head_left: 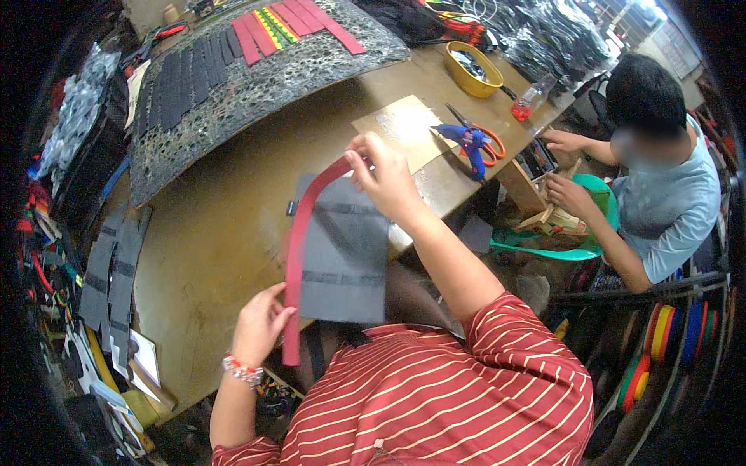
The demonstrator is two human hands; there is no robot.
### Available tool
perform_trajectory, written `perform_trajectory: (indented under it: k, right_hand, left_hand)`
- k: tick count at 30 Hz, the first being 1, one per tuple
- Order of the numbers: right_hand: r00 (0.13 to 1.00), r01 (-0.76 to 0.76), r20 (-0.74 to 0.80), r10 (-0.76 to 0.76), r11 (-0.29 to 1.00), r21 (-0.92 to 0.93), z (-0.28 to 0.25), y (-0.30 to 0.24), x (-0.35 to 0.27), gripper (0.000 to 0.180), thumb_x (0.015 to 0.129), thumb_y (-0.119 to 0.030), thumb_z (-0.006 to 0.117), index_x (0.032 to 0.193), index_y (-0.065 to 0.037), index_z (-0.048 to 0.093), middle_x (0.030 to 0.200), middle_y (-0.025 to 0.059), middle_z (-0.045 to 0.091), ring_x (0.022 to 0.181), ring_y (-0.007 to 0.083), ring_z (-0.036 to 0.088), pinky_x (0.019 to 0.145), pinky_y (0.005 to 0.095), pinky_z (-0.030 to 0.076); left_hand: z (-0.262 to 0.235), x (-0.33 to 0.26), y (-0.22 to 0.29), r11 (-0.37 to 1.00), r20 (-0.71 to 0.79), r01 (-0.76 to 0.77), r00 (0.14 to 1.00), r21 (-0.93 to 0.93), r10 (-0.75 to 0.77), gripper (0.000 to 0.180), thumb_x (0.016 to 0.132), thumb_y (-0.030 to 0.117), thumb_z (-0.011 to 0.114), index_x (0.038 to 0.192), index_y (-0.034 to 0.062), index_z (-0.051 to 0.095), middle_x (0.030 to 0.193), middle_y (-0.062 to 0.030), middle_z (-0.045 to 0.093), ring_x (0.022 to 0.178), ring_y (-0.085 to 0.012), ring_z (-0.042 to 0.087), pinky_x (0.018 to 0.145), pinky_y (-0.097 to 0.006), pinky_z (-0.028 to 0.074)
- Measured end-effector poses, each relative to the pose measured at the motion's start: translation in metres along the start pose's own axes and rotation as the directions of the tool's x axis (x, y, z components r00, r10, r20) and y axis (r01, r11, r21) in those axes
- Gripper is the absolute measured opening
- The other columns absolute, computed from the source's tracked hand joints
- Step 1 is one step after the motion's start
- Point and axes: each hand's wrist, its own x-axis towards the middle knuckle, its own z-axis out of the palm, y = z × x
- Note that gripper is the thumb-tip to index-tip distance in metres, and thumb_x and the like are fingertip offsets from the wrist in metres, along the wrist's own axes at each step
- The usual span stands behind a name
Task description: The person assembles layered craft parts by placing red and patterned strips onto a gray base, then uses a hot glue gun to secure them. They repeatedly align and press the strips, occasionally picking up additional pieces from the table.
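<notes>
A long red strip (296, 256) is stretched between my two hands, curving near its far end. My right hand (382, 175) pinches the far end between thumb and fingers. Lower down, my left hand (263, 322), with a beaded bracelet at the wrist, grips the strip's edge near its other end. Beneath the strip, a dark grey rectangular panel (346, 260) with two darker bands lies over the table's near edge. Beyond my right hand are a blue glue gun (471, 144) and orange-handled scissors (493, 146), beside a pale board (404, 128).
A speckled board (256, 101) at the far left bears black, red and patterned strips. A yellow basin (472, 74) and a bottle with red liquid (528, 99) stand at the back right. A co-worker (660, 171) handles things at an open drawer. Grey pieces (116, 272) hang at the left.
</notes>
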Motion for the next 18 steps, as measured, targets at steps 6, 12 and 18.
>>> perform_trajectory:
  k: [6,12,18]
  right_hand:
    - [0.857,0.511,0.039,-0.514,0.836,-0.2,0.016,-0.034,-0.027,0.015,0.083,-0.008,0.065,0.097,-0.005,0.059,0.091,0.0142,0.059,0.083,0.034,0.061,0.07,0.0387,0.051]
    - [0.62,0.623,0.506,-0.599,0.768,0.145,-0.003,-0.078,-0.067,0.016,0.081,-0.009,0.07,0.096,-0.005,0.067,0.09,0.0092,0.063,0.083,0.0251,0.063,0.073,0.0344,0.052]
    - [0.265,-0.034,0.587,-0.765,0.601,0.798,-0.019,-0.062,-0.048,0.024,0.083,-0.014,0.072,0.1,0.002,0.069,0.092,0.0106,0.066,0.084,0.0227,0.064,0.074,0.0339,0.052]
  left_hand:
    - [-0.002,0.016,0.002,0.968,-0.049,-0.151,0.985,0.201,0.164,0.064,0.073,0.031,0.077,0.127,0.0076,0.052,0.117,-0.0111,0.053,0.11,-0.0294,0.048,0.095,-0.046,0.037]
    - [-0.007,0.043,-0.011,0.964,0.058,-0.199,0.98,0.176,0.192,0.096,0.063,0.051,0.079,0.144,0.0222,0.036,0.152,-0.0161,0.014,0.143,-0.041,0.002,0.11,-0.066,0.002]
    - [-0.007,0.045,-0.02,0.959,0.143,-0.263,0.958,0.11,0.247,0.074,0.066,0.045,0.081,0.132,0.0303,0.052,0.155,-0.0105,0.012,0.143,-0.041,-0.007,0.107,-0.069,-0.005]
